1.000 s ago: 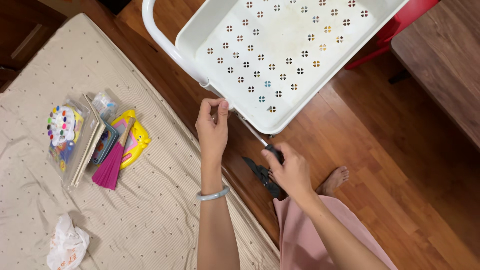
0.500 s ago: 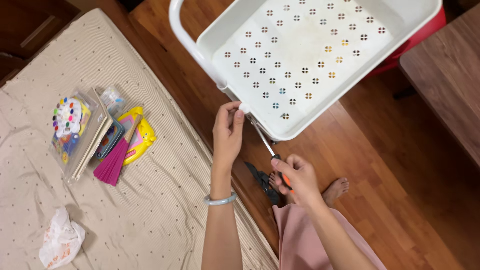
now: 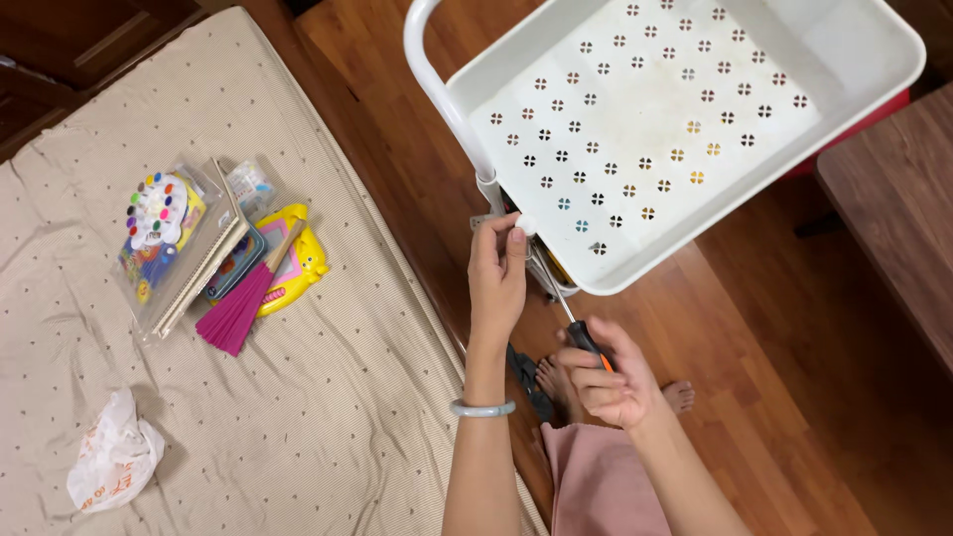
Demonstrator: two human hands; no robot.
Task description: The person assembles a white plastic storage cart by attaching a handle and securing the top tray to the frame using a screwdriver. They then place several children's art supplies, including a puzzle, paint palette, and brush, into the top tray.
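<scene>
A white perforated cart tray [image 3: 874, 60] with a white tubular post [image 3: 444, 94] fills the upper right. My left hand [image 3: 498, 273] pinches a small white part at the tray's near corner, where the post meets the tray. My right hand [image 3: 608, 372] grips the black-and-orange handle of a screwdriver [image 3: 568, 308], whose metal shaft slants up toward that same corner. A pale bangle sits on my left wrist.
A beige dotted mattress [image 3: 298, 417] lies at left with a toy pile [image 3: 213, 253]: paint set, books, yellow toy, pink fan. A crumpled plastic bag [image 3: 111, 462] lies lower left. A dark wooden table [image 3: 898, 208] stands right. Black item and my feet rest on the wood floor.
The view shifted, so the cart now sits further right. My left hand moved up to the tray's corner. My right hand raised the screwdriver off the floor toward that corner.
</scene>
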